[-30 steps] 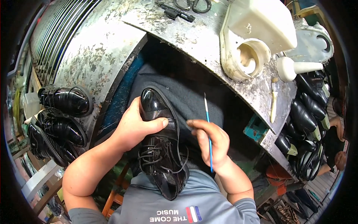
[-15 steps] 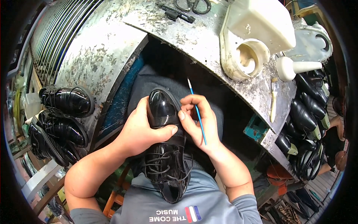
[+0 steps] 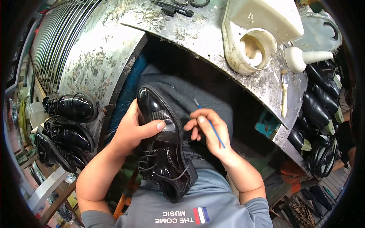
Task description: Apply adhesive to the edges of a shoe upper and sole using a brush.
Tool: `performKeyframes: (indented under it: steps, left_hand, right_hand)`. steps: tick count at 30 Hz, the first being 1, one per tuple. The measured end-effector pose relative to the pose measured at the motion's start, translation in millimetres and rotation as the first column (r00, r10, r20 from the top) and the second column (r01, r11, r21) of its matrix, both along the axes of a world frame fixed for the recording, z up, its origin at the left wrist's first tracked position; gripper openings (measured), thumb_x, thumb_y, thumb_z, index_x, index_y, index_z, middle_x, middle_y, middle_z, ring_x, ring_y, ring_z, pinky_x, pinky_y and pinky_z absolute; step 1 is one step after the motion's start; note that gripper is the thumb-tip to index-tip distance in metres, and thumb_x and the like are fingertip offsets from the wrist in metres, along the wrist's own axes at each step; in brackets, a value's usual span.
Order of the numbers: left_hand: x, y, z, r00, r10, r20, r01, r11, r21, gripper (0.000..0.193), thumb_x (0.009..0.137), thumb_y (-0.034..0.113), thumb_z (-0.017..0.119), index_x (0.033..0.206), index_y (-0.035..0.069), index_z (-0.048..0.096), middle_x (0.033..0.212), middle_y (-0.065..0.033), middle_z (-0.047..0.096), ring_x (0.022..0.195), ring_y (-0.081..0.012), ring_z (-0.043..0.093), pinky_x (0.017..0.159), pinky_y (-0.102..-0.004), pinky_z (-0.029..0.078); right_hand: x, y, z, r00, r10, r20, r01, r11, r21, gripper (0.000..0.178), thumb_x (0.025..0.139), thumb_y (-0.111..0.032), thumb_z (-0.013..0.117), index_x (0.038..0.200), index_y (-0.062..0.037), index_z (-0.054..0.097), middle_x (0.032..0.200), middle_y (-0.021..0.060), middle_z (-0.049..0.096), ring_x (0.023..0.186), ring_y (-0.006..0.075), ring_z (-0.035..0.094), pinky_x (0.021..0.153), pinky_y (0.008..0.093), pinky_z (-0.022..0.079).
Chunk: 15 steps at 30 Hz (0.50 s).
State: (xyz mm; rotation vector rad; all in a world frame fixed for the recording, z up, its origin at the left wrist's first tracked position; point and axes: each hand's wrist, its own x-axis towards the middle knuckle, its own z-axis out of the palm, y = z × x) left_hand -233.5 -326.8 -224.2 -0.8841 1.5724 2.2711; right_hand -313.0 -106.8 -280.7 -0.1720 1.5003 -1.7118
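Note:
A glossy black lace-up shoe [image 3: 161, 140] lies over my lap, toe pointing away from me and tilted so that its sole edge shows along the right side. My left hand [image 3: 138, 127] grips it by the forefoot, thumb across the upper and fingers hidden beneath. Just right of the shoe, my right hand [image 3: 209, 129] pinches a thin blue paintbrush [image 3: 215, 131] between thumb and fingers. The brush tip points up and away, apart from the shoe. Loose laces hang over the shoe's opening.
Several black shoes [image 3: 70, 106] stand on the bench at left, beside a metal rod rack [image 3: 62, 41]. On the worn metal bench [image 3: 182, 36] ahead sit a white container with a round cup [image 3: 262, 41], a white-handled tool [image 3: 304, 60] and a flat brush [image 3: 284, 93]. More shoes [image 3: 317, 110] are piled at right.
The shoe has rolled and shifted left in my left hand, showing more of its sole edge. My right hand has moved right and slightly down, away from the shoe, with the paintbrush.

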Motion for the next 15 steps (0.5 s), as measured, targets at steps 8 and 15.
performKeyframes:
  steps: [8,15]
  left_hand:
    - [2.3,-0.8,0.8,0.998,0.043,-0.048,-0.041,0.999,0.035,0.062,0.078,0.018,0.074,0.129,-0.002,0.045,0.108,-0.0106,0.062,0.096,-0.0172,0.062,0.088,-0.0316,0.051]
    - [0.9,0.8,5.0,0.995,0.091,-0.048,-0.09,0.995,0.033,0.065,0.077,0.019,0.075,0.13,-0.001,0.043,0.107,-0.0102,0.061,0.095,-0.017,0.062,0.086,-0.0315,0.051]
  right_hand:
    - [36.6,9.2,-3.0,0.999,0.022,0.049,-0.012,0.981,-0.196,0.029,0.097,-0.007,0.054,0.124,-0.0001,0.046,0.122,0.0144,0.061,0.094,0.0122,0.058,0.085,0.0264,0.047]
    - [31.1,-2.9,16.7,0.976,0.131,0.172,-0.102,0.981,-0.166,0.033,0.099,-0.016,0.057,0.126,-0.0007,0.047,0.111,0.0078,0.061,0.097,0.0106,0.058,0.085,0.0262,0.049]
